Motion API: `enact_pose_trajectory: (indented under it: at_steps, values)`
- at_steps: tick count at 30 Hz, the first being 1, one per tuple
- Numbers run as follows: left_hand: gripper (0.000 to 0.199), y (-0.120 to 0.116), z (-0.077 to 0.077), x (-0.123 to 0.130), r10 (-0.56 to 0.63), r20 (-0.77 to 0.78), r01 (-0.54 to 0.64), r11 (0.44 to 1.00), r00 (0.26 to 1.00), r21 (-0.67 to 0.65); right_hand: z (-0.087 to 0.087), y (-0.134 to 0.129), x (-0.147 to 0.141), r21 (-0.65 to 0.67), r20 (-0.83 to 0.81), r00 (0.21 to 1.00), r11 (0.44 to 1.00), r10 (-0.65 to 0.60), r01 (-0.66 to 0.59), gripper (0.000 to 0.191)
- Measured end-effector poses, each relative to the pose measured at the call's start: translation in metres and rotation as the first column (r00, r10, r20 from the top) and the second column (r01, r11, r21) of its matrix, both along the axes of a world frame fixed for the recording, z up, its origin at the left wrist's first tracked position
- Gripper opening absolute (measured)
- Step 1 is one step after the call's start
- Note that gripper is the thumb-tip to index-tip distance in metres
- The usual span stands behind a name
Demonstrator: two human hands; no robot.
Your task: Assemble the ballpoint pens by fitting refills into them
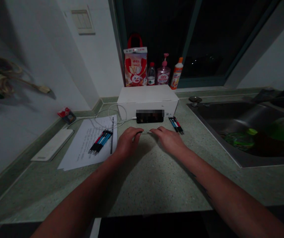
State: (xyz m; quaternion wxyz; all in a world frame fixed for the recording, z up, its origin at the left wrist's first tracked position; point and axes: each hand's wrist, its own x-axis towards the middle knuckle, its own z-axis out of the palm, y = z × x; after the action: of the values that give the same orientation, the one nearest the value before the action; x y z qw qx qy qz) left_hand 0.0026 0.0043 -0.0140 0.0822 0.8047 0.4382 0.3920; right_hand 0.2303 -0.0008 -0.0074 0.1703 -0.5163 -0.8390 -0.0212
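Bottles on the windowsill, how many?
3, left to right behind the white box: a small water bottle, a pink pump bottle, an orange-capped white bottle. More could be hidden behind the printed bag.

Surface (154, 185): speckled green countertop across the lower frame
Upper centre: white box (148, 99), blurred black device (150, 116) at its front
Left: printed paper sheets (87, 145), white flat pad (52, 144)
Right of centre: pens (176, 125)

A home kitchen (steel sink (213, 135), speckled counter (157, 185), window (206, 39) above)
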Motion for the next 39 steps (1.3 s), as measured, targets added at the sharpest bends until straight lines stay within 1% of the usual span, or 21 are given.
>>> enact_pose_trajectory:
  at_steps: [7,9,12,14,16,19,21,24,26,30,32,34,37,39]
  values:
    - [0.023,-0.001,-0.002,0.003,-0.055,-0.116,0.045,0.995,0.992,-0.085,-0.002,-0.001,-0.002,-0.029,0.036,0.997,0.997,0.066,-0.065,0.042]
    - [0.024,-0.001,-0.003,0.004,-0.081,-0.131,0.065,0.991,0.988,-0.120,-0.001,-0.002,-0.005,-0.043,0.003,0.995,0.995,0.095,-0.095,0.039]
    - [0.023,-0.002,-0.006,0.005,-0.112,-0.103,0.094,0.982,0.988,-0.163,0.000,-0.004,-0.010,-0.067,-0.103,0.985,0.987,0.138,-0.146,0.028]
    - [0.020,-0.002,-0.007,0.006,-0.088,-0.068,0.074,0.981,0.994,-0.180,0.000,-0.004,-0.012,-0.076,-0.163,0.973,0.982,0.161,-0.175,0.022]
    - [0.017,-0.002,-0.008,0.007,-0.059,-0.030,0.052,0.978,0.998,-0.201,-0.001,-0.005,-0.012,-0.077,-0.207,0.964,0.980,0.167,-0.186,0.018]
    - [0.015,-0.001,-0.007,0.006,-0.069,0.033,0.075,0.971,0.997,-0.228,-0.003,-0.005,-0.010,-0.082,-0.261,0.952,0.978,0.164,-0.191,0.018]
    - [0.015,-0.001,-0.007,0.005,-0.077,0.064,0.089,0.970,0.995,-0.226,-0.003,-0.004,-0.009,-0.087,-0.294,0.940,0.975,0.173,-0.207,0.021]
    - [0.014,-0.001,-0.007,0.004,-0.079,0.069,0.091,0.977,0.995,-0.194,-0.002,-0.004,-0.010,-0.113,-0.327,0.931,0.971,0.163,-0.210,0.024]
    - [0.014,0.000,-0.007,0.004,-0.088,0.072,0.099,0.980,0.993,-0.173,-0.002,-0.005,-0.011,-0.149,-0.334,0.933,0.970,0.132,-0.191,0.025]
    - [0.015,0.000,-0.009,0.004,-0.104,0.099,0.119,0.980,0.990,-0.162,-0.001,-0.006,-0.013,-0.202,-0.370,0.928,0.972,0.039,-0.121,0.018]
    - [0.017,0.000,-0.009,0.005,-0.106,0.105,0.122,0.980,0.989,-0.156,-0.001,-0.006,-0.013,-0.221,-0.381,0.924,0.970,0.013,-0.105,0.017]
    - [0.018,0.000,-0.009,0.005,-0.108,0.106,0.123,0.981,0.988,-0.151,-0.002,-0.005,-0.012,-0.224,-0.373,0.927,0.966,0.038,-0.130,0.015]
    - [0.018,0.000,-0.008,0.006,-0.110,0.096,0.124,0.980,0.989,-0.153,-0.003,-0.002,-0.011,-0.212,-0.345,0.934,0.962,0.091,-0.172,0.023]
    - [0.016,-0.001,-0.007,0.006,-0.110,0.095,0.124,0.980,0.989,-0.156,-0.004,-0.002,-0.012,-0.220,-0.336,0.937,0.960,0.093,-0.175,0.025]
